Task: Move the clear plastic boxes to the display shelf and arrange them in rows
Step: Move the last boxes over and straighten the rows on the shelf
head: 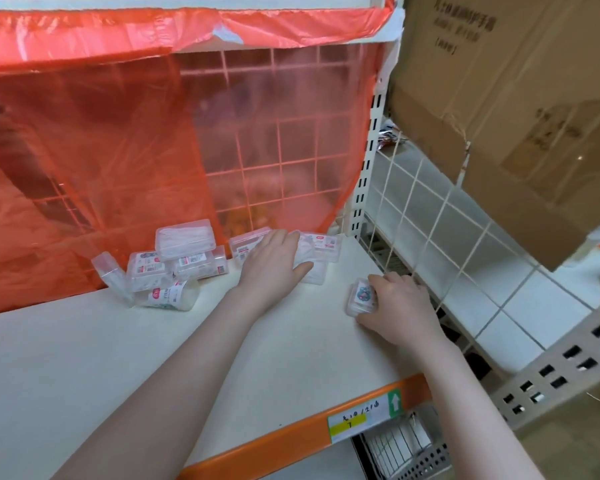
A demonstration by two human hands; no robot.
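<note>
Left hand: the left hand (274, 263) lies flat, fingers straight, pressing on a clear box (314, 268) at the back of the white shelf (118, 348).
Right hand: the right hand (400, 306) curls round a small clear box (361, 296), which sits at its 9 o'clock, by the wire grid side (426, 216).
Loose pile: tumbled clear boxes (177, 261) at 9 o'clock of the left hand, against the red plastic sheet (84, 150).

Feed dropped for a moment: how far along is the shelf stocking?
Done: several clear boxes are already on the shelf, but jumbled in a pile at the back, one stacked on others. In hand: the right hand grips a small box near the shelf's right edge; the left hand rests on boxes at the back. Left: no tidy rows yet.
</note>
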